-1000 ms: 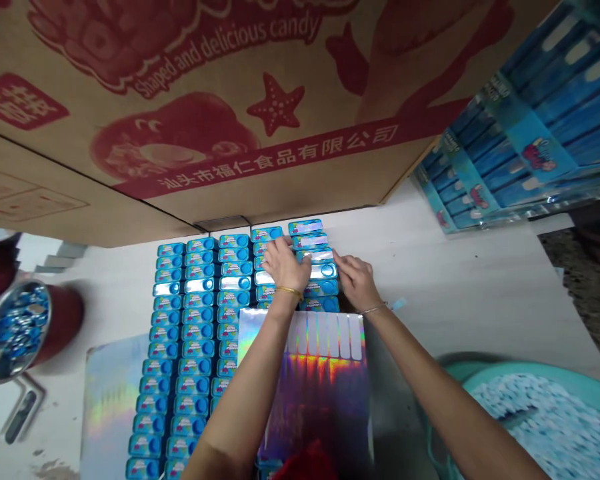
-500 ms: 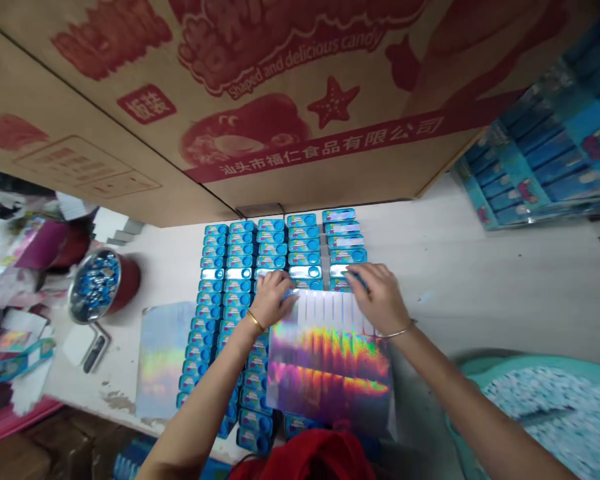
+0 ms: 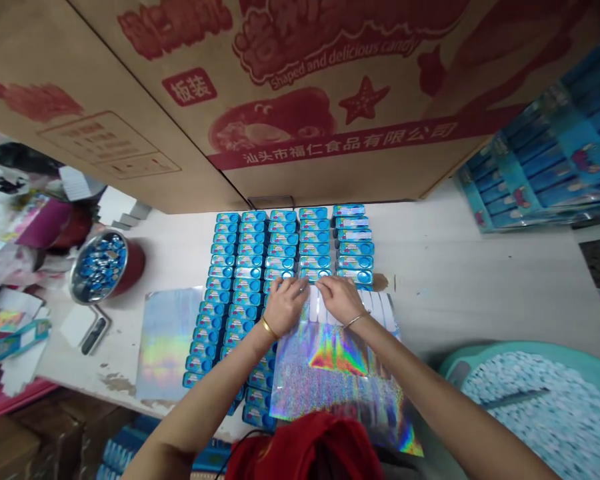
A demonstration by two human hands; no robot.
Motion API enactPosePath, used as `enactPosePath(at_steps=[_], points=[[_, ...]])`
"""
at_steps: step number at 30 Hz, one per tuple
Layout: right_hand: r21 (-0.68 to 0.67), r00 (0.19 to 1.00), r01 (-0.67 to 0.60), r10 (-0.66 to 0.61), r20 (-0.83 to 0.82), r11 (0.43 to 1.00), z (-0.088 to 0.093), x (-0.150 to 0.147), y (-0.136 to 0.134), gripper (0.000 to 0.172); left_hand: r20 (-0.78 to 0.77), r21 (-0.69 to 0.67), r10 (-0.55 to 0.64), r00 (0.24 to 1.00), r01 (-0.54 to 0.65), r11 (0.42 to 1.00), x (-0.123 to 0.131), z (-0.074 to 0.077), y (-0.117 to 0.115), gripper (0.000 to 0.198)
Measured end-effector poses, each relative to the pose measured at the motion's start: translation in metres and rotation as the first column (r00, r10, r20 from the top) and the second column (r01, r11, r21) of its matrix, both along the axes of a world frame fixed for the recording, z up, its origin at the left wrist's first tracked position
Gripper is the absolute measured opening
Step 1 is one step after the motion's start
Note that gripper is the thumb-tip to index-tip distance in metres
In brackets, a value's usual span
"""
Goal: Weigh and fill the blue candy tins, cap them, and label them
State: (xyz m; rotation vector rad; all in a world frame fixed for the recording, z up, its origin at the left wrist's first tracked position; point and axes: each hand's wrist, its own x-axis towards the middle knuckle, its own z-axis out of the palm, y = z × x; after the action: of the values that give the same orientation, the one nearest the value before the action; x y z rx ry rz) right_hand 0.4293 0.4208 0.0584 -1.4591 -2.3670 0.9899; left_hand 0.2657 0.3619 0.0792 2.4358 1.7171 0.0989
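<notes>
A shiny rainbow-foil sheet of stickers (image 3: pixel 305 383), with a band of pale strips along its far end, lies over the near part of several rows of small blue boxes (image 3: pixel 249 285). My left hand (image 3: pixel 284 308) has its fingers curled on the sheet's far left corner, gripping it. Close beside it, my right hand (image 3: pixel 341 300) is pinched at the sheet's far edge, over the pale strips. What sits between its fingertips is too small to make out. A few boxes in the far right row (image 3: pixel 351 223) carry a pale strip on top.
Behind the boxes stands a large printed carton (image 3: pixel 280 180). On the left are a metal pot (image 3: pixel 75 283) of blue-wrapped pieces, a scraper-like tool (image 3: pixel 95 335) and another foil sheet (image 3: pixel 167 347). On the right are a green tub (image 3: pixel 455 357) of small pale pieces and wrapped blue packs (image 3: pixel 540 180).
My right hand has come left from a box in the right row to the sheet's far edge, close to my left hand. The camera view has shifted slightly.
</notes>
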Motion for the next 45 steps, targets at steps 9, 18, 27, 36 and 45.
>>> enactPosePath(at_steps=[9,18,27,36,45], points=[[0.148,0.999,0.004,0.004,-0.052,0.989,-0.009,0.005,-0.012,0.03,0.463,-0.188,0.38,0.801,-0.331,0.925,0.013,0.055,-0.04,0.011],[-0.338,0.679,0.284,-0.437,-0.59,0.897,0.021,0.022,-0.026,0.032,0.742,-0.617,0.668,-0.067,-0.458,0.64,0.038,0.033,0.017,0.021],[-0.246,0.717,0.467,-0.527,-0.457,0.849,0.007,0.074,0.051,0.03,0.753,-0.417,0.603,0.263,-0.518,0.746,0.084,-0.005,0.096,0.012],[0.1,0.893,0.443,-0.43,-0.131,0.891,-0.025,0.099,0.095,0.027,0.459,-0.23,0.646,0.61,-0.621,0.75,0.114,-0.03,0.136,0.006],[-0.044,0.833,0.514,-0.511,-0.214,0.856,-0.06,0.096,0.089,0.028,0.277,-0.141,0.662,0.696,-0.652,0.745,0.115,-0.033,0.14,0.038]])
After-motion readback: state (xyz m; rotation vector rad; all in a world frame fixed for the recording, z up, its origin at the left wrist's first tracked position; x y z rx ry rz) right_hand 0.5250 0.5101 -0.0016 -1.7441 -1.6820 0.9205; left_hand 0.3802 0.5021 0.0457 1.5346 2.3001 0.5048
